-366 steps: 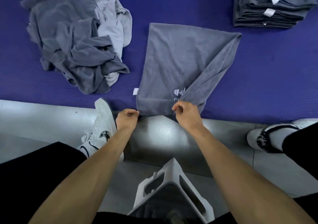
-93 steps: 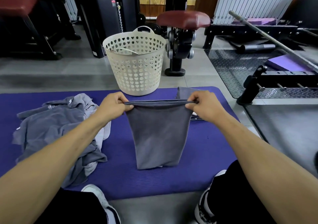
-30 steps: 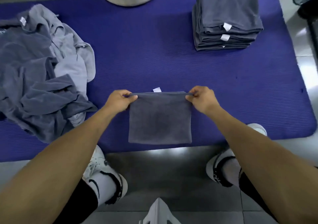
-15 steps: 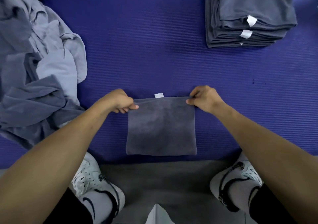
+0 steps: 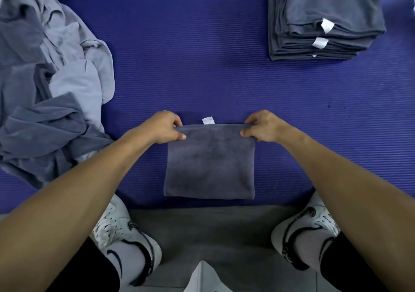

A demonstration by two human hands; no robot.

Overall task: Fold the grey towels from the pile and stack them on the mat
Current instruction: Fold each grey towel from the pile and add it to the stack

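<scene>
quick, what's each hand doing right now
Left hand: pinching the folded towel's far left corner.
Right hand: pinching its far right corner.

The folded towel (image 5: 210, 161) held between the left hand (image 5: 165, 127) and the right hand (image 5: 262, 126) is showing a dark charcoal grey, mottled lighter in patches, with a small white tag (image 5: 208, 120) sticking up just beyond the grip. The mat (image 5: 190, 67) under it is showing deep violet-blue with fine ribbing running across. Well left of the grip, the pile (image 5: 49, 78) is mixing slate grey with paler grey cloth. Far right of the grip, the stack (image 5: 323, 20) is showing the same dark grey, dotted with white tags. Nearer the person than the grip, the floor (image 5: 206, 231) is looking dull grey, and the shoes (image 5: 119, 228) are showing white with black markings.
</scene>
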